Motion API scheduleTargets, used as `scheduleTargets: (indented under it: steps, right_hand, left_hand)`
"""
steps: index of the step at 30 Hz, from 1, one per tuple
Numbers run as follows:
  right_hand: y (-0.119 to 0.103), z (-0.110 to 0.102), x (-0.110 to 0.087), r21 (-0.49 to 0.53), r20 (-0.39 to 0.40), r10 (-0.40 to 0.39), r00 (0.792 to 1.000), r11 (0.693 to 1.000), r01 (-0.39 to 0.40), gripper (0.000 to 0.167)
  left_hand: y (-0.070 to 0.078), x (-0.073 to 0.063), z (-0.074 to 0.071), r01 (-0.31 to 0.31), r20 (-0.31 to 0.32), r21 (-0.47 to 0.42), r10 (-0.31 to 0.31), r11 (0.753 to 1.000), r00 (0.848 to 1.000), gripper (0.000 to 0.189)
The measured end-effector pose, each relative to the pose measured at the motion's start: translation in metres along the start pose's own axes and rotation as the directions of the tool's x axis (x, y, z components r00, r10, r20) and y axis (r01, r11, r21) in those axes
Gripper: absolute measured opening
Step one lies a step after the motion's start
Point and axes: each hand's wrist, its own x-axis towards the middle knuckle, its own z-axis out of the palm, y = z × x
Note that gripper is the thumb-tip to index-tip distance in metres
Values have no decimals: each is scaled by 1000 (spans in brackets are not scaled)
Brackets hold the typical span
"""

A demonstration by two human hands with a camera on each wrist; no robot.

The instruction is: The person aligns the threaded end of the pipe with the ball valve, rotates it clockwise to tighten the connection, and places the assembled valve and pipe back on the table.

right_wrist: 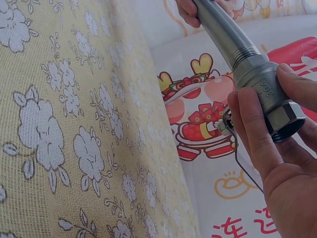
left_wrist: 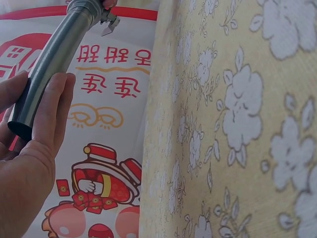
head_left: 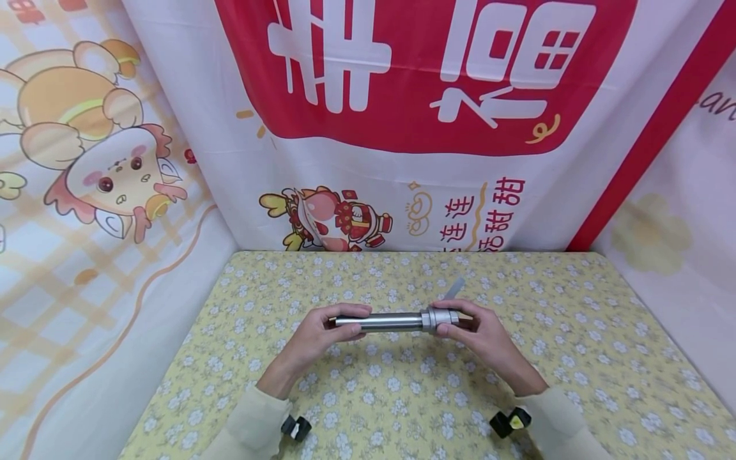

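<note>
Lower centre, the left hand (head_left: 323, 330) curls round the metal pipe (head_left: 397, 322), the right hand (head_left: 490, 332) pinches the valve (head_left: 439, 318), seemingly at a threading step whose next turn calls for steady alignment.

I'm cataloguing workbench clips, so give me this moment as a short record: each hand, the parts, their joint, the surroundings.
Left hand: grips the free end of the metal pipe
Right hand: holds the valve
Joint: pipe end meets valve; some thread shows
Lever: on the valve, pointing away from the person
Table: yellow flowered cloth, below the pipe
Behind: red and white banner
</note>
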Motion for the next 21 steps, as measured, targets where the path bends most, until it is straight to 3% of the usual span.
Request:
scheduleTargets:
  steps: [15,21]
  right_hand:
    - [0,1,0,-1,0,-5,1000,1000,5,45]
    - [0,1,0,2,-3,-1,1000,1000,1,46]
  left_hand:
    - [2,-2,1,15,-16,40,-14,999,1000,34]
    - [1,-1,1,17,-20,46,-16,999,1000,41]
